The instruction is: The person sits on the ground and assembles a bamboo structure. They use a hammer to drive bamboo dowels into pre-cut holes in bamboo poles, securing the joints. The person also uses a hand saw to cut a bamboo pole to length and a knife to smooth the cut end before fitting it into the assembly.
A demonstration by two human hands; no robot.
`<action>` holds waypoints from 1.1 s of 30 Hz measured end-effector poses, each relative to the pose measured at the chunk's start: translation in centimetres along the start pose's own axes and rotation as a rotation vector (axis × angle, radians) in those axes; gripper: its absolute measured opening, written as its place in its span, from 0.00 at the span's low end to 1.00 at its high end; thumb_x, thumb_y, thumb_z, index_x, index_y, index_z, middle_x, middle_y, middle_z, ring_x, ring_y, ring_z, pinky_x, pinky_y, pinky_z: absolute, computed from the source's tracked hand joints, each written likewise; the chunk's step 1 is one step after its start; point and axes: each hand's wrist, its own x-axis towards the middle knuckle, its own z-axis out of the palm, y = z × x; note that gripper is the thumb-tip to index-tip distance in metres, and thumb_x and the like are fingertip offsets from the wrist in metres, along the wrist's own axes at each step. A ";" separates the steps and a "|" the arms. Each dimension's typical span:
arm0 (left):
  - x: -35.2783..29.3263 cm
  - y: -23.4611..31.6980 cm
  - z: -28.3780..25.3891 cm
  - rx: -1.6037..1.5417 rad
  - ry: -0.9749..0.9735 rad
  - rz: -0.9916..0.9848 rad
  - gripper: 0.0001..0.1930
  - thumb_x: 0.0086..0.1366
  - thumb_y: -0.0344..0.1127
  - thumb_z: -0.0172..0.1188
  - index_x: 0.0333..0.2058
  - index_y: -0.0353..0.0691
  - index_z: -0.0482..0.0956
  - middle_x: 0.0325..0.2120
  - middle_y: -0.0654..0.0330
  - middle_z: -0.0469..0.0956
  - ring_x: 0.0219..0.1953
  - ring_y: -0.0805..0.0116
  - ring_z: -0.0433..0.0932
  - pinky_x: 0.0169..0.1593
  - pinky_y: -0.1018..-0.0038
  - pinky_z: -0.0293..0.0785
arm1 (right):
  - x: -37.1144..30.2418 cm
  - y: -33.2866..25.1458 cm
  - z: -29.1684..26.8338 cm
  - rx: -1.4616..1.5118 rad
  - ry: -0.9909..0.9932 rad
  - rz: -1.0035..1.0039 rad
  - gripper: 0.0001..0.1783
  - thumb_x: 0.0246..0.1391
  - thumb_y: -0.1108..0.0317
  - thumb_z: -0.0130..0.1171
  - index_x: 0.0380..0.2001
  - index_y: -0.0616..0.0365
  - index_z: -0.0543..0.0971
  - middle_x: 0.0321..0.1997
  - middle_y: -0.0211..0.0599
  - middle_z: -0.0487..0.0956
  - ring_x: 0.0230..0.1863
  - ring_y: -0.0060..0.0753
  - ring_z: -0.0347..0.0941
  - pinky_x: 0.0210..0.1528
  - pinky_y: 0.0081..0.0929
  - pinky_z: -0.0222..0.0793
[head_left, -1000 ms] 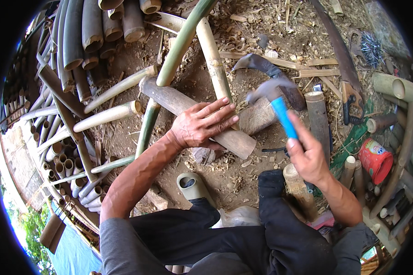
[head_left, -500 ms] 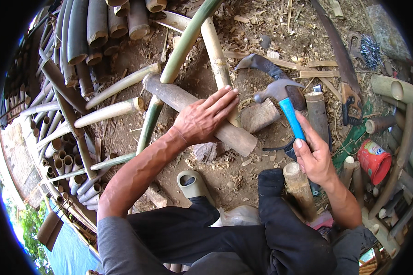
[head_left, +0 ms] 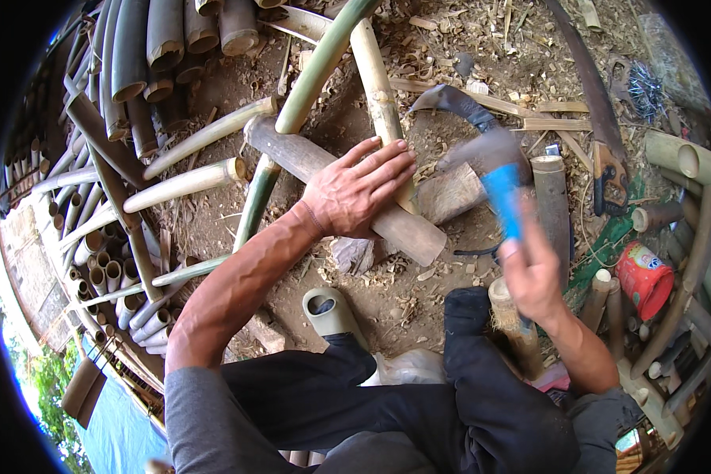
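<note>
My left hand (head_left: 355, 188) lies with fingers stretched out across a thick brownish bamboo pole (head_left: 407, 233); its thumb is hidden. A green bamboo pole (head_left: 324, 67) crosses at the thick pole's far left end, and its lower part (head_left: 257, 201) shows on the near side. A pale bamboo pole (head_left: 375, 79) runs down to the thick pole, beside my fingertips. In my right hand (head_left: 529, 272) is a claw hammer with a blue grip (head_left: 501, 197), held above the ground and smeared by motion. Beneath the thick pole's right part sits a wooden block (head_left: 450, 193).
Stacked bamboo (head_left: 134, 261) fills the left side. Beyond the hammer lies a curved blade (head_left: 458, 107); a handsaw (head_left: 608, 178) is at the right, near a red container (head_left: 645, 278). An upright bamboo piece (head_left: 515, 324) stands by my right knee. Wood chips litter the ground.
The hammer, sharp before, is now blurred, and my right hand has shifted slightly left and down. My left hand stays on the thick bamboo pole. The view has shifted a little.
</note>
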 end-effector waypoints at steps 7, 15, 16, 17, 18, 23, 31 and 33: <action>-0.4 0.1 0.1 -0.033 0.021 -0.010 0.55 0.32 0.54 0.73 0.63 0.36 0.67 0.65 0.52 0.66 0.69 0.56 0.61 0.72 0.57 0.55 | 2.1 -0.8 -0.5 0.275 0.338 -0.025 0.34 0.68 0.69 0.43 0.74 0.53 0.49 0.35 0.32 0.76 0.14 0.10 0.57 0.12 0.13 0.54; -0.3 0.0 -0.1 -0.040 0.026 0.003 0.55 0.33 0.53 0.74 0.63 0.35 0.67 0.64 0.52 0.66 0.69 0.55 0.62 0.71 0.56 0.57 | 0.8 -1.1 -1.2 0.077 0.084 0.108 0.31 0.66 0.72 0.48 0.71 0.58 0.59 0.38 0.34 0.78 0.25 0.14 0.67 0.28 0.17 0.67; -0.8 0.2 0.0 -0.056 0.011 -0.006 0.54 0.34 0.52 0.74 0.63 0.35 0.67 0.64 0.52 0.66 0.69 0.55 0.62 0.71 0.56 0.57 | 0.9 -1.2 -0.3 0.210 0.190 0.070 0.31 0.66 0.71 0.48 0.71 0.57 0.59 0.35 0.32 0.77 0.23 0.12 0.65 0.26 0.15 0.64; -0.6 0.1 -0.1 -0.068 0.011 0.001 0.54 0.34 0.52 0.73 0.63 0.35 0.67 0.64 0.52 0.66 0.69 0.55 0.63 0.71 0.56 0.57 | 0.9 -1.6 0.1 0.332 0.314 0.023 0.31 0.67 0.71 0.47 0.71 0.57 0.59 0.33 0.30 0.75 0.21 0.10 0.63 0.23 0.12 0.61; -0.3 0.0 -0.1 -0.058 0.028 0.011 0.54 0.35 0.52 0.73 0.63 0.35 0.67 0.64 0.52 0.66 0.69 0.55 0.63 0.71 0.56 0.57 | 0.4 -1.1 0.3 0.172 0.197 0.027 0.31 0.65 0.73 0.47 0.71 0.59 0.58 0.42 0.38 0.75 0.26 0.18 0.68 0.30 0.17 0.66; -0.4 0.0 0.0 -0.055 0.055 0.021 0.53 0.35 0.52 0.73 0.63 0.34 0.67 0.64 0.52 0.67 0.69 0.55 0.63 0.71 0.57 0.57 | -0.2 -1.5 -0.1 -0.140 -0.133 0.137 0.33 0.63 0.75 0.49 0.70 0.61 0.58 0.65 0.57 0.70 0.51 0.43 0.78 0.53 0.32 0.72; -0.3 -0.1 0.0 -0.063 0.056 0.032 0.54 0.34 0.54 0.72 0.63 0.35 0.67 0.64 0.52 0.66 0.69 0.55 0.62 0.72 0.57 0.56 | -0.8 -0.1 1.0 -0.234 -0.187 -0.096 0.34 0.62 0.77 0.51 0.71 0.60 0.57 0.63 0.50 0.73 0.39 0.30 0.77 0.47 0.25 0.73; -0.7 0.2 -0.1 -0.065 0.046 0.014 0.54 0.34 0.53 0.72 0.63 0.34 0.67 0.64 0.52 0.66 0.69 0.55 0.62 0.72 0.57 0.57 | 0.3 -0.7 -0.1 -0.204 -0.083 -0.105 0.34 0.63 0.75 0.50 0.71 0.61 0.57 0.64 0.49 0.73 0.37 0.26 0.75 0.44 0.24 0.72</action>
